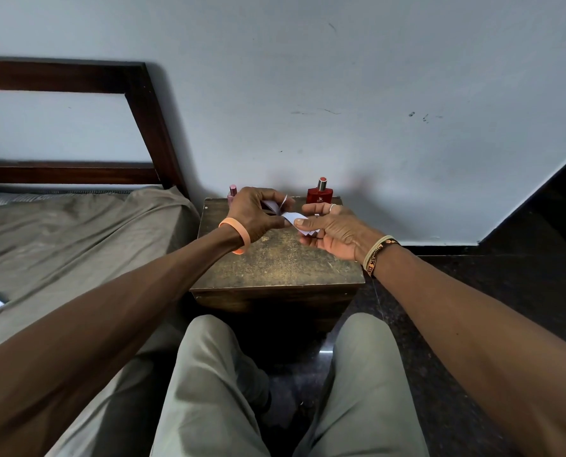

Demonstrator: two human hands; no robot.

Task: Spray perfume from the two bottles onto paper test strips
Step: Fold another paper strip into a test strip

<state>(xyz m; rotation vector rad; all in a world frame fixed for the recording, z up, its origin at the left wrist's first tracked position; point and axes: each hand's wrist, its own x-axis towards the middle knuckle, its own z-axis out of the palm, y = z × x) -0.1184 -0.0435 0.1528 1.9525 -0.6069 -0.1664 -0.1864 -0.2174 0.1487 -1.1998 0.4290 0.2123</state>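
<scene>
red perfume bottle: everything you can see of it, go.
The red bottle is squat and square-shouldered, glossy deep red and glass by the look, with a small pale emblem on its front. A silvery cylinder with a red top rises from its neck; cap or sprayer, I cannot tell. It stands upright at the back right of the worn wooden table, close to the grey wall. Nothing touches it; the right hand, pinching paper strips, sits just in front of its base.
</scene>
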